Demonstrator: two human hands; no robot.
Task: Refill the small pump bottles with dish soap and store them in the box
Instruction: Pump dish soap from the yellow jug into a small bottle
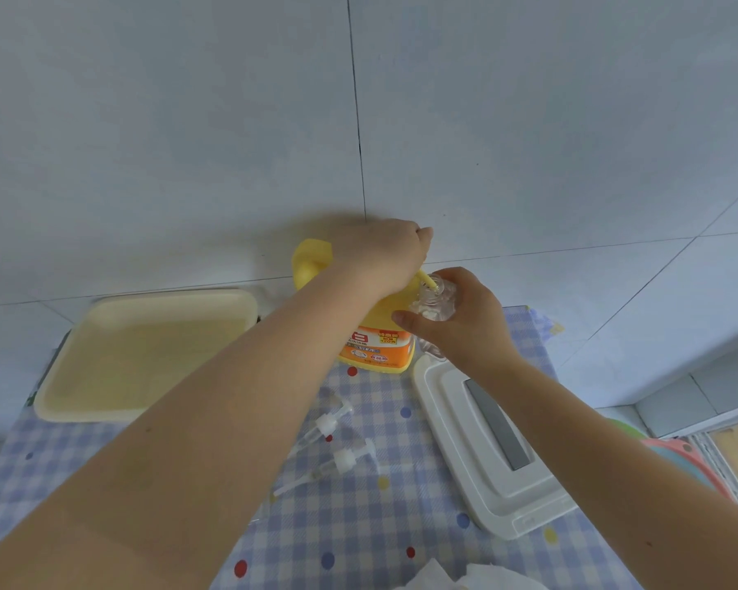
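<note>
While the left hand [380,253] presses down on the pump of the big yellow dish soap jug [376,334], the right hand [465,321] holds a small clear bottle [433,308] up to the yellow spout [427,284], its grip wrapped round the bottle's body. How the left grip lies on the pump head I cannot tell, as the fingers are hidden behind the hand. The bottle looks almost empty, so the refilling seems to be at an early stage. Two pump tops [331,423] lie loose on the checked table [358,525] in front of the jug, not yet screwed on; only one bottle shows. To the left, the cream box [146,355] holds nothing visible, and a white lid [486,453] rests on the right. Filling, capping and storing all appear to remain.
</note>
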